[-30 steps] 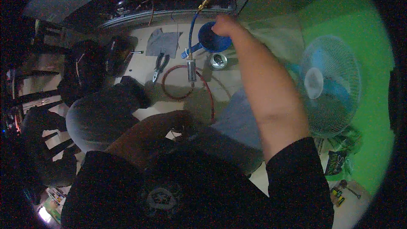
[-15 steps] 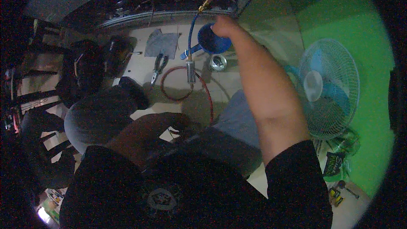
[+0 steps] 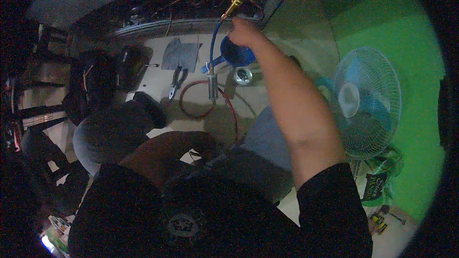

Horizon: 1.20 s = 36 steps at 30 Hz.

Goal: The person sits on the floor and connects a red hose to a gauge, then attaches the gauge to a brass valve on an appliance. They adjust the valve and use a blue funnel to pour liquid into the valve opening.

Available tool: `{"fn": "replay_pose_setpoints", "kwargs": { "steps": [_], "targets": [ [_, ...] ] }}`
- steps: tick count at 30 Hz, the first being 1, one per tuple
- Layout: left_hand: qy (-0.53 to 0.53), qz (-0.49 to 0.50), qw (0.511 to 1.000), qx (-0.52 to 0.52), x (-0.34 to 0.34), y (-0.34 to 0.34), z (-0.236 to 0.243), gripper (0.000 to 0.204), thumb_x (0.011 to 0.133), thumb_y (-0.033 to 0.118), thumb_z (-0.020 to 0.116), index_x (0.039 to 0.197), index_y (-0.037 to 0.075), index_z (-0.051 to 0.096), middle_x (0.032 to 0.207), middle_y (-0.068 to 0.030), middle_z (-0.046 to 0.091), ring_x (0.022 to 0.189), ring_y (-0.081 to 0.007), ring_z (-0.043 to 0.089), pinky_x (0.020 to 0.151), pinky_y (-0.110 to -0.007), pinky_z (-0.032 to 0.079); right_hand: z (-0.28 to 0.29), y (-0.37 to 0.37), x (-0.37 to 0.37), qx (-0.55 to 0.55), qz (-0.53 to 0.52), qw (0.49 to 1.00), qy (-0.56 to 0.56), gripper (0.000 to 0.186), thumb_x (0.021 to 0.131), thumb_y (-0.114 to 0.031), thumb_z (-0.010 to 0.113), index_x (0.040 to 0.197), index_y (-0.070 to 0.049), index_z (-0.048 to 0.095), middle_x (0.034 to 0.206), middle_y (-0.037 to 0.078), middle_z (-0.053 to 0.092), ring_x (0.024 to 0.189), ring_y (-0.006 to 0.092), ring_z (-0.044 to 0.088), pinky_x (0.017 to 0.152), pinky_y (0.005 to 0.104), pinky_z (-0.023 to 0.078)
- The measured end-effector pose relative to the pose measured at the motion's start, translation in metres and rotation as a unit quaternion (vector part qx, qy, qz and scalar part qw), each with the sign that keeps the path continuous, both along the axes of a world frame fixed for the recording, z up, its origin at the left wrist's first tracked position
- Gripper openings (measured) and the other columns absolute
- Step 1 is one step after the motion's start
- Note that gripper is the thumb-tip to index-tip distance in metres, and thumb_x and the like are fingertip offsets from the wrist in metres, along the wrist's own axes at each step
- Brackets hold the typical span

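My right hand [image 3: 244, 33] reaches forward over a blue dipper [image 3: 239, 53], its fingertips beside the lower end of a brass valve fitting [image 3: 233, 7]. Whether they touch it is unclear, since the fingers are blurred and partly turned away. From the fitting a blue hose [image 3: 215, 38] runs down to a metal cylinder [image 3: 213, 87], which joins a red hose [image 3: 190, 113] coiled on the floor. My left hand [image 3: 203, 142] rests low by my lap in deep shadow, near the red hose's lower end; its fingers cannot be made out.
Pliers [image 3: 175, 83] and a grey cloth [image 3: 180, 55] lie left of the hoses. An open can [image 3: 243, 76] stands by the dipper. At right a fan [image 3: 368, 102] stands against the green wall. Ahead is an open appliance cavity [image 3: 191, 5] with wires and a metal edge.
My right hand has shifted left from the dipper's rim toward the blue hose and brass fitting. My left arm stays about where it was. The view has moved slightly.
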<state>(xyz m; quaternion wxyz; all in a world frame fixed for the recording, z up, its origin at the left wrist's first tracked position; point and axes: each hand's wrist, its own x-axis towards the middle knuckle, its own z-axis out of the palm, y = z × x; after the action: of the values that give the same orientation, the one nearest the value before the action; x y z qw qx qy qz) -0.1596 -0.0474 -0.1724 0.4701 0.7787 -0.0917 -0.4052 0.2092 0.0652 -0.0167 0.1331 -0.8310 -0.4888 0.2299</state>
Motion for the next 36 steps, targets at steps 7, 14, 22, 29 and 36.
{"fn": "replay_pose_setpoints", "kwargs": {
  "steps": [7, 14, 22, 29, 36],
  "targets": [
    [0.002, -0.004, 1.000, 0.006, 0.002, 0.003, 0.001, 0.031, 0.090, 0.029, 0.058, 0.097, -0.001, 0.059, 0.090, -0.0218, 0.063, 0.080, -0.0383, 0.064, 0.070, -0.047, 0.053, 0.006, -0.007, -0.004, -0.117, 0.039, 0.992, -0.015, 0.051, 0.080, -0.018, 0.060, 0.125, 0.005, 0.055, 0.123, 0.027, 0.059, 0.113, 0.0392, 0.059, 0.098, 0.0438, 0.046],
    [-0.002, -0.005, 1.000, 0.012, 0.008, 0.008, -0.001, 0.030, 0.089, 0.028, 0.058, 0.097, -0.001, 0.059, 0.090, -0.0219, 0.063, 0.080, -0.0386, 0.064, 0.070, -0.048, 0.053, 0.014, -0.011, -0.009, -0.097, 0.062, 0.993, -0.033, 0.040, 0.081, -0.019, 0.057, 0.112, 0.006, 0.063, 0.116, 0.027, 0.062, 0.109, 0.0402, 0.061, 0.095, 0.0451, 0.048],
    [-0.004, -0.004, 1.000, 0.010, 0.003, 0.010, 0.002, 0.030, 0.089, 0.028, 0.058, 0.096, -0.001, 0.059, 0.090, -0.0221, 0.063, 0.080, -0.0390, 0.064, 0.070, -0.048, 0.053, 0.018, -0.013, -0.007, -0.062, -0.012, 0.998, 0.001, 0.035, 0.080, -0.018, 0.058, 0.106, 0.004, 0.066, 0.114, 0.027, 0.063, 0.103, 0.0404, 0.063, 0.090, 0.0451, 0.051],
    [-0.002, -0.008, 1.000, 0.013, 0.004, 0.010, 0.002, 0.029, 0.089, 0.027, 0.058, 0.096, -0.001, 0.059, 0.091, -0.0223, 0.063, 0.079, -0.0393, 0.064, 0.069, -0.048, 0.053, 0.040, -0.015, -0.029, -0.285, 0.141, 0.944, 0.087, 0.031, 0.081, -0.011, 0.055, 0.106, 0.006, 0.063, 0.107, 0.022, 0.067, 0.076, 0.0346, 0.070, 0.064, 0.0467, 0.058],
    [-0.011, -0.004, 1.000, 0.016, 0.002, 0.015, 0.003, 0.029, 0.089, 0.027, 0.058, 0.095, -0.001, 0.059, 0.091, -0.0224, 0.063, 0.079, -0.0396, 0.064, 0.069, -0.048, 0.053, 0.057, -0.002, 0.030, -0.050, 0.089, 0.989, -0.106, 0.031, 0.079, -0.011, 0.064, 0.109, -0.002, 0.065, 0.113, 0.019, 0.065, 0.094, 0.0349, 0.067, 0.081, 0.0447, 0.055]
  ]
}}
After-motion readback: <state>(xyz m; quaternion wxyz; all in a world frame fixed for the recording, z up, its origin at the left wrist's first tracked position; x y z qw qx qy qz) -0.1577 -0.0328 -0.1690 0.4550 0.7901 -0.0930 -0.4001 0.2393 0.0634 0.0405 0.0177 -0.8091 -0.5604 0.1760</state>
